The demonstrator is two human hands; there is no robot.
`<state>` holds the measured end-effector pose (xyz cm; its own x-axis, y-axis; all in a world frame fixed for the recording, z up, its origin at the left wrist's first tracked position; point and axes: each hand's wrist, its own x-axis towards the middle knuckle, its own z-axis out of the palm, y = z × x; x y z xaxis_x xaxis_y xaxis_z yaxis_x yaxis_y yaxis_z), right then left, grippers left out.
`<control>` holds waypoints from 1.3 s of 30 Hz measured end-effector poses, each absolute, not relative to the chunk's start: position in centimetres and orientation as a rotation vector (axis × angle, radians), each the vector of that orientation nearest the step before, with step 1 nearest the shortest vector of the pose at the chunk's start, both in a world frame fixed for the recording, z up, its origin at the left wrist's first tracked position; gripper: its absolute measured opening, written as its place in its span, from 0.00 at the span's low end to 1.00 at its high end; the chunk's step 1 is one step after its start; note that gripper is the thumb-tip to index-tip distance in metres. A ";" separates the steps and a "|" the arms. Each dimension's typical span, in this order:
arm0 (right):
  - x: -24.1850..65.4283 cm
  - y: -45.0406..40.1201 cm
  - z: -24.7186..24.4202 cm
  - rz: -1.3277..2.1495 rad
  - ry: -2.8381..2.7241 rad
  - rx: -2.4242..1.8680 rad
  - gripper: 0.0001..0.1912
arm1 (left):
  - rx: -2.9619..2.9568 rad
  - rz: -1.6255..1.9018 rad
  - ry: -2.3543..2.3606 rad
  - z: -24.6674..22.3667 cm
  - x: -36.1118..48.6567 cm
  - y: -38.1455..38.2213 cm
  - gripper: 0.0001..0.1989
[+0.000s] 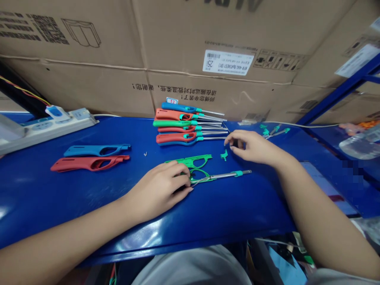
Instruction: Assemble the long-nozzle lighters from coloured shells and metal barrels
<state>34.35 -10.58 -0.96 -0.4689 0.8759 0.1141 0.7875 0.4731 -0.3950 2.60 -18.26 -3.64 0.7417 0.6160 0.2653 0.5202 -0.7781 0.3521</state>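
Observation:
My left hand (164,188) is curled over the handle end of an opened green lighter casing (202,172), which hides much of it. A metal lighter tube (225,175) with a teal collar extends to the right from that casing, and thin wires run beside it. Just behind lies the other green casing half (196,160). My right hand (246,145) hovers with bent fingers apart, and nothing shows between them. Close to its thumb, a small teal trigger (224,155) lies on the blue table (118,213).
Several long-nosed lighters (178,126) are stacked at the back against a cardboard box (178,51). Blue (86,150) and red (80,163) casings lie left, near tiny metal pieces (145,154). A power strip (47,128) sits back left; teal-tipped parts (276,130) lie back right.

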 end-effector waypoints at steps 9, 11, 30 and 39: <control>34.1 -10.8 -1.0 0.553 -2.660 -1.294 0.06 | 2.678 0.574 0.935 -3.8 2.6 -18.0 0.05; 34.1 -10.9 -0.8 0.547 -2.654 -1.328 0.06 | 2.671 0.587 0.950 -3.8 2.5 -18.0 0.05; 30.1 -13.4 -1.0 0.872 -2.528 -0.826 0.07 | 2.619 0.602 1.049 -3.6 2.4 -18.1 0.04; 28.7 -13.6 -2.9 0.895 -2.495 -0.786 0.06 | 2.628 0.569 1.131 -3.8 2.5 -17.7 0.10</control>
<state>28.75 -13.62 -2.94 -0.7740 0.6141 0.1543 0.3759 0.6418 -0.6684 2.52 -17.74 -3.79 0.6282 0.7330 0.2608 0.6462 -0.6783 0.3497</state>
